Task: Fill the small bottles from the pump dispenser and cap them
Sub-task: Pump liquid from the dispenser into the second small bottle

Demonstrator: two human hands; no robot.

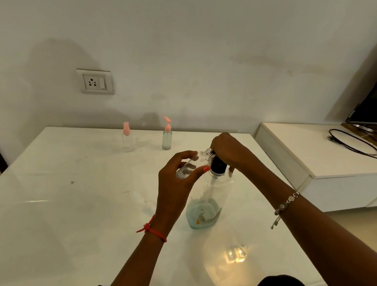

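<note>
**A:** How many small bottles were there?

**B:** Three. Two stood upright at the far side of the table [75, 208], well apart from both hands. The left capped bottle [127, 139] was clear with a pink top. The right capped bottle [167, 139] looked pale and cloudy inside and had a pink pump top. The third, an open clear bottle [190, 166], was off the table, tilted, near the middle.

**A:** And dispensers?

**B:** One pump dispenser [206, 200], standing near the middle, just right of the third bottle. It had some blue-green liquid at its bottom and a black collar on top.

**A:** The hands?

**B:** Two. The left hand [175, 189] pinched the open clear bottle between thumb and curled fingers, its threaded neck pointing right toward the pump's top. The right hand [226, 149] was curled down over the pump head, hiding the spout, so I couldn't tell whether neck and spout touched.
</note>
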